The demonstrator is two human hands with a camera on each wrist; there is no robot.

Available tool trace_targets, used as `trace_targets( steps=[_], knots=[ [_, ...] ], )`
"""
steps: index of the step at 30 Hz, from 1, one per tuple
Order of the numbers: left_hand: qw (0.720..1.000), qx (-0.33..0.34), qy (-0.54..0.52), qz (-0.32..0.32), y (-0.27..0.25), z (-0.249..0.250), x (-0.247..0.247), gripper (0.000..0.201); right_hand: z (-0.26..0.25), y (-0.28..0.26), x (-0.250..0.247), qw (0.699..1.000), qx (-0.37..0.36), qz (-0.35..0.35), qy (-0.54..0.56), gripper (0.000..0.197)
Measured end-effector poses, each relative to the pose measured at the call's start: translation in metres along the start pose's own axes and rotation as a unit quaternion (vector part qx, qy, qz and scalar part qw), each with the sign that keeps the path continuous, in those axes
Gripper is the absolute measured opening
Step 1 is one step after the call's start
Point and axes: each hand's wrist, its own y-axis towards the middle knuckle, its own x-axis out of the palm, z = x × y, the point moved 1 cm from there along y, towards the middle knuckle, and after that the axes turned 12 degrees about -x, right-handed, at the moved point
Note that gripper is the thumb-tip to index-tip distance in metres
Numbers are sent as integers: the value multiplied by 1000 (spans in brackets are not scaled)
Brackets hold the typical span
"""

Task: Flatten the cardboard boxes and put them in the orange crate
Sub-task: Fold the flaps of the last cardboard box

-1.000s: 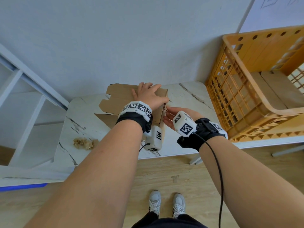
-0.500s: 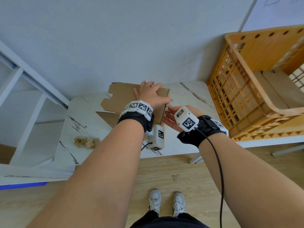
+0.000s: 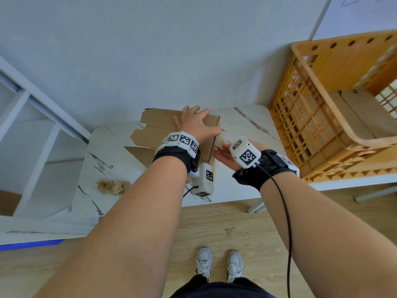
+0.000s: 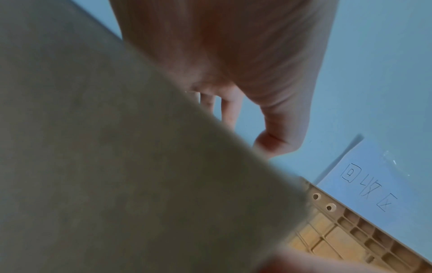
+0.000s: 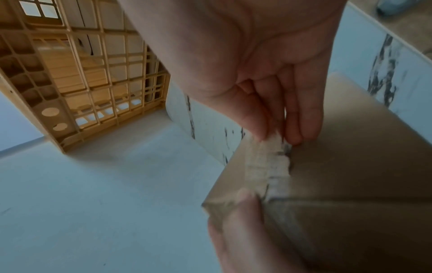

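Note:
A brown cardboard box (image 3: 163, 125) stands on the marble table (image 3: 107, 151), its left flaps spread out. My left hand (image 3: 196, 123) lies flat on the box top, fingers straight, thumb at the right edge. At the box's right side, my right hand (image 3: 223, 147) pinches a whitish strip of tape (image 5: 266, 162) between thumb and fingertips (image 5: 257, 129), lifted off the box (image 5: 350, 166) corner. The left wrist view is mostly filled by blurred cardboard (image 4: 117, 166). The orange crate (image 3: 322, 117) stands to the right.
Flattened cardboard (image 3: 354, 117) lies inside the crate. A crumpled wad of brown tape (image 3: 111, 186) sits on the table's left front. A white shelf frame (image 3: 32, 136) stands at left, with a wall right behind the table. Wooden floor below.
My right hand has shifted slightly along the box's right side while working the tape strip. The left hand stays pressed on the box top.

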Motion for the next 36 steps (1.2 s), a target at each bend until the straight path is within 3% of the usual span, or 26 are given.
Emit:
trace_targets(
  steps=[3,5,9,13,16,21,25,29,34,36],
  knots=[
    [1000,-3,-1,-1,0,-1,0,74,4,-4,2,999,18,3,-33,79],
    [1000,-5,4,-5,-1,0,-1,73,9,-8,2,999,33,2,-5,66],
    [1000,-10,23,-13,-1,2,-2,71,-9,-16,3,998,38,8,-47,26],
    [997,-3,74,-7,0,1,-1,86,-18,-14,14,993,16,-26,-112,12],
    [998,-4,68,11,-2,1,-5,90,-26,-14,15,993,9,-40,-107,15],
    [997,1,-18,72,-7,1,-19,82,-37,-22,25,996,-6,-52,-73,16],
    [990,-7,-124,61,-13,2,-43,82,-50,-31,44,997,-36,-63,-34,16],
    [978,-13,-198,68,-13,0,-61,68,-61,-37,64,995,-46,-91,-21,18],
    [946,-37,-313,69,-15,-12,-72,62,-71,-48,89,980,-96,-142,-97,19],
    [929,-55,-356,82,-18,-20,-72,64,-70,-44,100,966,-144,-127,-172,19]
  ],
)
